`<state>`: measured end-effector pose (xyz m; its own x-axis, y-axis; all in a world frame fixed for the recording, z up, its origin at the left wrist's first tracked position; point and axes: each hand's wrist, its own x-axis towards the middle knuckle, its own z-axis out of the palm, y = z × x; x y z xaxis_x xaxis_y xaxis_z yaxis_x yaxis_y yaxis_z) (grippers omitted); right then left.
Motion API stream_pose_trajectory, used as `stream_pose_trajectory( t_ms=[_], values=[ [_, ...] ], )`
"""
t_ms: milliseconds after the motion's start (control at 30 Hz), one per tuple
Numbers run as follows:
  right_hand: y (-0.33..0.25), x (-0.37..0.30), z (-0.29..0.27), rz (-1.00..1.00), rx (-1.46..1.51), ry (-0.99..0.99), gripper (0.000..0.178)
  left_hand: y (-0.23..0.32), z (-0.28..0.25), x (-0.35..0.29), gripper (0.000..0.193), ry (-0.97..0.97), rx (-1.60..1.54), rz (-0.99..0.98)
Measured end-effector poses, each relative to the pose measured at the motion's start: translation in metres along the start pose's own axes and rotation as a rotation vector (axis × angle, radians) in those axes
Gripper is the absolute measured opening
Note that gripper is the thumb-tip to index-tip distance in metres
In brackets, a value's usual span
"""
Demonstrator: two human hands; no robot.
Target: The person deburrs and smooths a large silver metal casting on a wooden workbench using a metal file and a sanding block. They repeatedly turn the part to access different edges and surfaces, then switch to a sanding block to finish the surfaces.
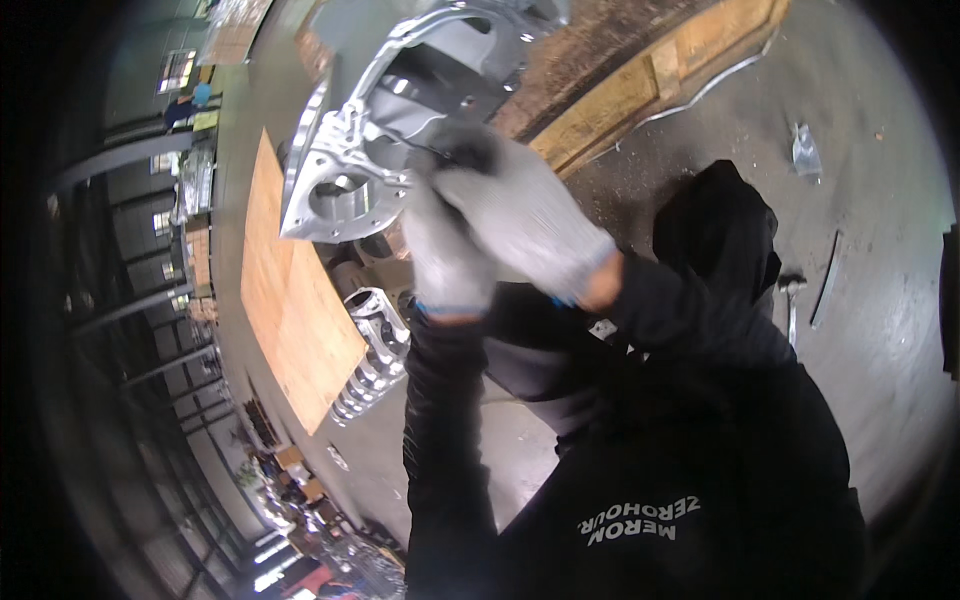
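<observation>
A large silver metal casting [345, 130] with round openings and bolt holes fills the top of the view. Both my hands wear pale knit gloves with dark fingertips, and they meet at the casting's near edge. My left hand [447, 255] is closed beside its lower right side. Against it, my right hand [525, 205] reaches over from the right with its fingers curled in. Motion blurs the fingertips, and whatever they grip is hidden.
A plywood sheet [290, 300] lies left, beside several ribbed metal castings [378, 345]. A wooden crate edge [650, 90] runs along the upper right. On the floor at right are a clear plastic bag [806, 152], a hammer-like tool [792, 300] and a dark rod [827, 278]. A person [182, 110] stands far left.
</observation>
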<state>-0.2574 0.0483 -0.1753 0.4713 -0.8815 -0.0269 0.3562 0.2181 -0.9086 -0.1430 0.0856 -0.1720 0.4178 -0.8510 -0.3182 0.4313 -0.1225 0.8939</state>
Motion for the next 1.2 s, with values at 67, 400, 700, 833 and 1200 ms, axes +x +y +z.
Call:
stream_pose_trajectory(
  t_ms=[67,400,700,833,1200],
  values=[
    [-0.005,-0.036,0.001,-0.003,0.083,0.054,0.042,-0.005,0.011,-0.037,0.038,-0.071,0.126,0.1],
    [0.027,-0.029,0.015,0.122,0.338,0.132,0.027,-0.016,0.014,-0.029,0.041,0.116,0.144,0.038],
    [0.029,-0.021,0.0,0.161,0.242,0.112,0.033,0.001,0.013,-0.018,0.035,0.082,0.735,-0.092],
    [0.021,-0.013,-0.005,0.097,-0.038,-0.016,0.035,-0.026,-0.003,-0.015,0.051,0.14,0.561,0.155],
    [0.054,-0.029,-0.006,-0.025,0.085,0.077,0.03,-0.065,-0.02,-0.003,0.048,0.248,0.948,0.568]
  ],
)
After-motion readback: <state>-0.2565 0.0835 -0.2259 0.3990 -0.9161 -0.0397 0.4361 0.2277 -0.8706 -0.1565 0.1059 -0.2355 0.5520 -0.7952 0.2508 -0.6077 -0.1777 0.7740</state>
